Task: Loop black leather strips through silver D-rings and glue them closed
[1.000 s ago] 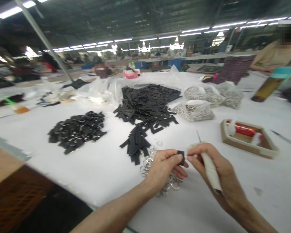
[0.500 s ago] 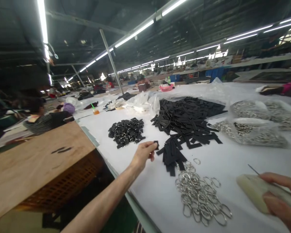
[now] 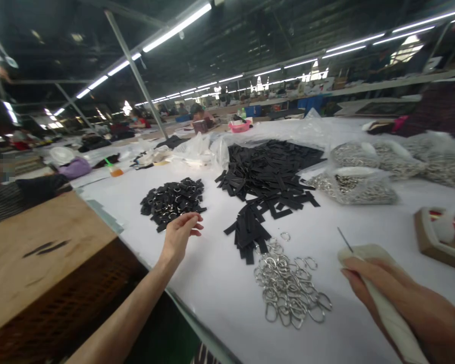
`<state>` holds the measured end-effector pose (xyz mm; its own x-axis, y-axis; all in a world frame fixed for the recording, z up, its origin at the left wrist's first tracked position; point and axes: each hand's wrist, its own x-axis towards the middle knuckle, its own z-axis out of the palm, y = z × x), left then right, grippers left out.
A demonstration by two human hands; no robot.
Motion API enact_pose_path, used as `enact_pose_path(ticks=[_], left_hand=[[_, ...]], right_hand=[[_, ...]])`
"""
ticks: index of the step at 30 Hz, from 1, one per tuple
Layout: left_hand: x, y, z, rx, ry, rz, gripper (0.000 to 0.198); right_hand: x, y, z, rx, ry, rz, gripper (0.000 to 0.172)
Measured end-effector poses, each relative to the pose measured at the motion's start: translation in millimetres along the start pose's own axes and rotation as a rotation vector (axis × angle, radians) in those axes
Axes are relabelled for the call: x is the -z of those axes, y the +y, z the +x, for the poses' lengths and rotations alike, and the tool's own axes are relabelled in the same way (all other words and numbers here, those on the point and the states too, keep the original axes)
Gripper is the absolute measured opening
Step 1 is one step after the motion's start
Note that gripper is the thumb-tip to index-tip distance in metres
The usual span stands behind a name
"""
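My left hand (image 3: 182, 232) is at the near right edge of a pile of black pieces with metal rings (image 3: 172, 202); its fingers are slightly apart and nothing shows in them. Wrapped in my right hand (image 3: 405, 298) is a pale tool (image 3: 387, 313) with a thin metal tip pointing up and left. Between the hands lie loose silver rings (image 3: 288, 288) on the white table (image 3: 220, 303). Black strips (image 3: 248, 227) lie just behind the rings, and a bigger heap of strips (image 3: 269, 169) spreads farther back.
Clear bags of metal rings (image 3: 360, 187) stand at the back right. A brown box with a red item (image 3: 443, 240) is at the right edge. On the left is a wooden board (image 3: 49, 247) over an orange crate, with a person (image 3: 18, 197) beyond. A pink basket (image 3: 239, 126) sits far back.
The view has turned right. My left hand has moved left to the ringed pile, and the black piece it held is no longer in its fingers. My right hand with the tool has come further into view.
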<state>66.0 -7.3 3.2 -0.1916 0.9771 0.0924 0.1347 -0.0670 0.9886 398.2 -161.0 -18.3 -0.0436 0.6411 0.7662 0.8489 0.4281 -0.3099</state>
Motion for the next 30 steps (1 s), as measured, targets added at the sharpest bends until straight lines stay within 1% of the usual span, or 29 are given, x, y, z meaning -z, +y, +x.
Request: enact_pose_path(ticks=[1,3,4,6,8,9,11,13,15,18,21,24,26,28,30], left_hand=[[-11.0,1,-10,-0.01,-0.077,0.027,0.009],[-33.3,6,-25,-0.062,-0.228,0.109,0.007],[-43.9,8,-30,-0.139,-0.304,0.19,0.007],[-62.7,12,-34,-0.383,-0.434,0.438,0.015],[-77.4,13,-34,-0.607,-0.513,0.695,0.021],[-83.2,13,-33,-0.67,-0.54,0.803,0.022],[-92.0,12,-31,-0.726,-0.601,1.012,0.02],[-97.5,10,-31,-0.704,-0.642,1.19,0.017],[-99.9,9,-33,-0.649,-0.641,1.291,0.019],[-98.9,7,-35,-0.589,-0.604,1.323,0.024],[-94.6,6,-34,-0.571,-0.603,1.308,0.026],[-89.5,6,-31,-0.572,-0.622,1.2,0.025],[-87.0,9,-31,-0.556,-0.586,1.086,0.022],[-86.6,14,-33,-0.473,-0.519,0.91,0.017],[-89.6,24,-39,-0.316,-0.484,0.646,0.012]], right_hand=[[1,-4,3,0.034,-0.026,0.002,0.019],[1,-8,8,0.053,-0.081,-0.007,0.02],[0,-7,9,0.063,-0.082,-0.023,0.019],[-4,-2,9,0.11,-0.044,-0.08,0.016],[-8,4,7,0.147,-0.033,-0.144,0.013],[-9,5,6,0.153,-0.028,-0.167,0.012],[-9,4,6,0.13,-0.062,-0.169,0.011],[-5,-1,7,0.097,-0.094,-0.13,0.012],[-1,-7,8,0.047,-0.157,-0.088,0.016],[1,-9,7,0.043,-0.192,-0.047,0.017],[0,-6,3,0.025,-0.178,-0.023,0.019],[-1,-6,2,-0.076,-0.203,0.056,0.016],[-1,-8,2,-0.172,-0.253,0.137,0.013],[-3,-9,4,-0.257,-0.315,0.177,0.012],[-7,-9,5,-0.31,-0.37,0.149,0.008]])
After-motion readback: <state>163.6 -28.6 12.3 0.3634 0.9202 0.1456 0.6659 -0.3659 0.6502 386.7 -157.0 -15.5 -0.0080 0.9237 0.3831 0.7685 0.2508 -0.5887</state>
